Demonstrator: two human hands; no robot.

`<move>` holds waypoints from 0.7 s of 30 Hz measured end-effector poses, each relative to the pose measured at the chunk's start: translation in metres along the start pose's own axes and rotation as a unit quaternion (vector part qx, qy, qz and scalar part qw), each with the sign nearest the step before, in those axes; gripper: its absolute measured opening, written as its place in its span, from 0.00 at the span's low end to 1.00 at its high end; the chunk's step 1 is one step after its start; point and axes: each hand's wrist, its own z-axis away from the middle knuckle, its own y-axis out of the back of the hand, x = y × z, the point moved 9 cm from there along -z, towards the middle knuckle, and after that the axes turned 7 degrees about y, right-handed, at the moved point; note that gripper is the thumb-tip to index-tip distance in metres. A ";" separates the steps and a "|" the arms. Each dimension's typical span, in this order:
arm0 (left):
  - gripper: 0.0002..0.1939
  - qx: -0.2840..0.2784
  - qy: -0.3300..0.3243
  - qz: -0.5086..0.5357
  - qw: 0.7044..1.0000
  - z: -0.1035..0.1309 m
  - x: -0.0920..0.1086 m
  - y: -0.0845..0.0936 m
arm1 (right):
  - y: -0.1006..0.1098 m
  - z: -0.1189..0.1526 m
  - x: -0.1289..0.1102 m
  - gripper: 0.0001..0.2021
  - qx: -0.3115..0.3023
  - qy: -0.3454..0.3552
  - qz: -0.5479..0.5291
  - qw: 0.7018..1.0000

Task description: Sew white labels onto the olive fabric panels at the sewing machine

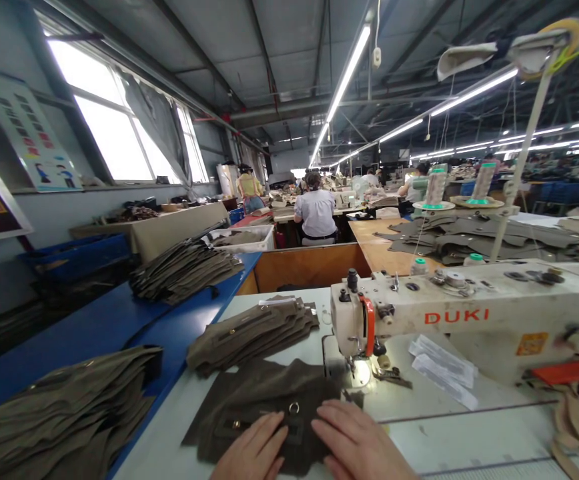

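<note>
A dark olive fabric panel [249, 393] with a metal ring and a small brass-coloured fitting lies flat on the sewing table, left of the needle. My left hand [254, 448] rests on its near edge, fingers stretched out and flat. Just right of the ring, my right hand [357, 440] also presses on the cloth with its fingers extended. The white sewing machine [409, 313], marked DUKI, stands right of the panel, its lamp lighting the needle plate [361, 373]. Behind the panel sits a stack of similar olive pieces [257, 330].
More olive fabric piles [69, 407] lie on the blue table [179, 340] at left. White strips [444, 370] rest on the machine bed. Tan straps [567, 430] are at the right edge. Thread cones [435, 187] stand behind the machine. A seated person [315, 210] is ahead.
</note>
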 end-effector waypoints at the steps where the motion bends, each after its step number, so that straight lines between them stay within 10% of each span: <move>1: 0.14 -0.006 0.012 0.008 1.000 -0.002 0.001 -0.001 | -0.012 -0.004 -0.004 0.23 -0.041 -0.008 -0.016 0.999; 8: 0.14 -0.123 0.112 0.093 0.982 0.001 0.007 -0.005 | -0.037 0.010 -0.018 0.33 -0.174 -0.082 -0.109 0.975; 21: 0.26 -0.272 0.245 0.010 0.931 0.023 -0.039 -0.050 | -0.022 0.019 -0.021 0.32 -0.173 -0.064 -0.128 0.974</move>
